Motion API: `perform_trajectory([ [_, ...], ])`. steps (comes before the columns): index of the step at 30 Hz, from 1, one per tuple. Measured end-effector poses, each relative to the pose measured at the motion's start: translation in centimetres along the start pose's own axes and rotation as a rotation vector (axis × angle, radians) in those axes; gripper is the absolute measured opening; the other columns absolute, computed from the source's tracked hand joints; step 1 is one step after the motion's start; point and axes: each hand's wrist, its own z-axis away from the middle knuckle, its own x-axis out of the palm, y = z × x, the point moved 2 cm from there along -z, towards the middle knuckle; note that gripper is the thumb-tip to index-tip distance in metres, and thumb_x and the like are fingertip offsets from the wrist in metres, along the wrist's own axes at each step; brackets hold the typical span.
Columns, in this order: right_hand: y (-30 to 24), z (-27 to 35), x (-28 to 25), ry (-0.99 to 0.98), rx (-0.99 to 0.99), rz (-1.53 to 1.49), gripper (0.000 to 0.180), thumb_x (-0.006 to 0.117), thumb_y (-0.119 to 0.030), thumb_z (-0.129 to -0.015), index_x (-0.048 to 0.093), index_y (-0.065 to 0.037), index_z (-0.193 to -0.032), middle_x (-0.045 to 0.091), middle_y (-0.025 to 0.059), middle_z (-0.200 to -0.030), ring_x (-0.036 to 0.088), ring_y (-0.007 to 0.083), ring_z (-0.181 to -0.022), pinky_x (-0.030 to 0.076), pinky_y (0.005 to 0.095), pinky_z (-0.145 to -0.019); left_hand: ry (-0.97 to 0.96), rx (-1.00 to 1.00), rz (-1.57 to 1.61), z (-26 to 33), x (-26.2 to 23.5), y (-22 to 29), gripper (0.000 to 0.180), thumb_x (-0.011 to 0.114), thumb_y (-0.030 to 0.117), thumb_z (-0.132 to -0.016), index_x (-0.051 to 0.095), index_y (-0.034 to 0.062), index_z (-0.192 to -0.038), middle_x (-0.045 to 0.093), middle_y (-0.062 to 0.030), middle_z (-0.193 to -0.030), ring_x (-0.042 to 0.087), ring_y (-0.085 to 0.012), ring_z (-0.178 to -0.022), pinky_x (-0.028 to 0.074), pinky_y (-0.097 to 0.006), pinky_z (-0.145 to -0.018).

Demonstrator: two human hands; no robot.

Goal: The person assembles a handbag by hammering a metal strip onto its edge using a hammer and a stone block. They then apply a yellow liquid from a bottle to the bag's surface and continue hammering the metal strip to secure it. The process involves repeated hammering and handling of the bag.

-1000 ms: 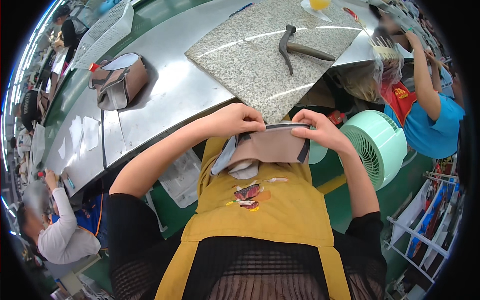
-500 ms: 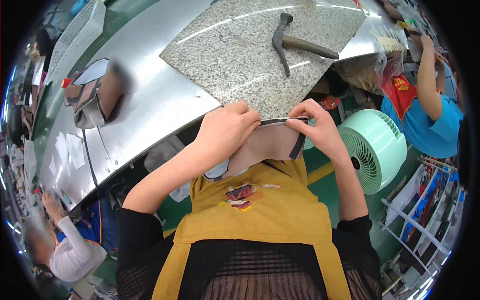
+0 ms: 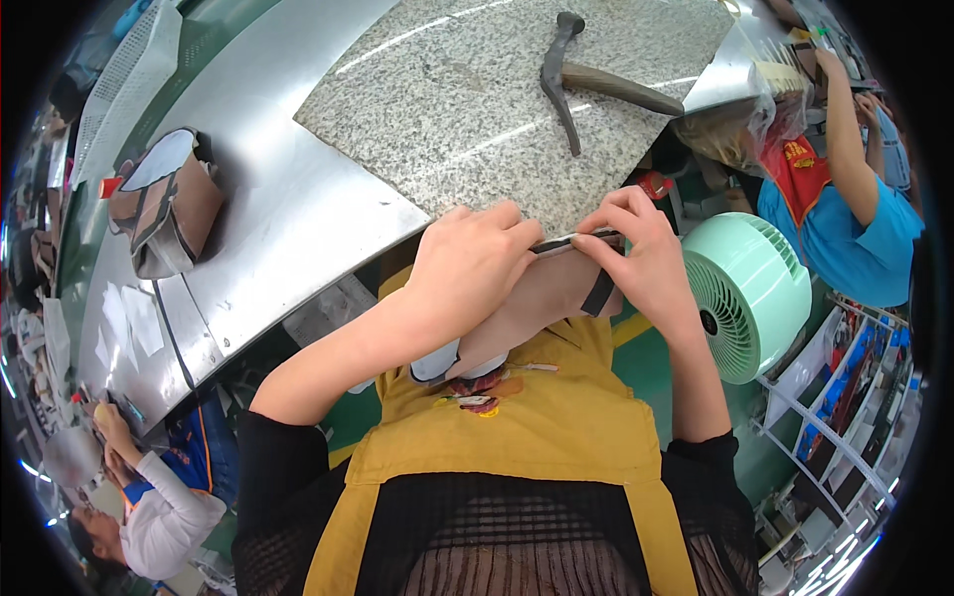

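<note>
Holding a brown piece [image 3: 542, 308] at the near corner of the stone slab [image 3: 447, 124], in front of it and above the apron [image 3: 537, 427]. Cannot tell whether touching the stone there. Gripping the dark upper edge of the piece with the left hand [image 3: 472, 266], knuckles up, fingers curled over and partly hiding the material. Pinching the same edge farther right with the right hand [image 3: 639, 253], between thumb and bent fingers. Facing the slab with that edge, running roughly left to right just beside the corner and rising slightly to the right. Slanting in its long axis from lower left, apart from the slab, to upper right near the corner. Pointing the pale lined end down and left, away from the slab; showing a black strip at the other end, just below the right hand.

On the slab: a hammer [image 3: 568, 84], its wooden handle directed to the right edge. Left of the slab, on the metal counter [image 3: 288, 204]: a brown pouch [image 3: 174, 204], pale lining upward, and, farther toward the wearer, white scraps [image 3: 124, 313]. Well left of the slab: a white basket [image 3: 129, 74]. Right of the slab's near corner: a green fan [image 3: 760, 293]; farther right, a co-worker [image 3: 879, 260] in blue.
</note>
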Motion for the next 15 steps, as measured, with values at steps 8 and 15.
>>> perform_trajectory([
  [8, 0.7, -0.8, 0.1, 0.026, -0.166, 0.073, 0.013, 0.071, -0.018, -0.078, 0.065, -0.008, -0.083, 0.057, 0.0043, -0.096, 0.055, 0.0238, -0.092, 0.045, 0.0365, -0.079, 0.017, -0.057, 0.260, -0.7, 1.0, -0.8, 0.012, 0.064, 0.017, -0.084, 0.068, 0.0129, -0.094, 0.059, -0.0031, -0.081, 0.063, -0.0240, -0.073, 0.051, -0.035, -0.061],
  [15, 2.1, -10.1, -2.8, 0.353, -0.374, 0.477, 0.031, 0.068, -0.027, -0.083, 0.059, -0.010, -0.108, 0.058, 0.0059, -0.106, 0.056, 0.0276, -0.101, 0.048, 0.0390, -0.083, 0.203, 0.114, 0.201, -0.2, 1.4, -1.0, 0.013, 0.067, 0.010, -0.079, 0.069, 0.0119, -0.092, 0.058, -0.0018, -0.078, 0.061, -0.0207, -0.068, 0.049, -0.032, -0.056],
])
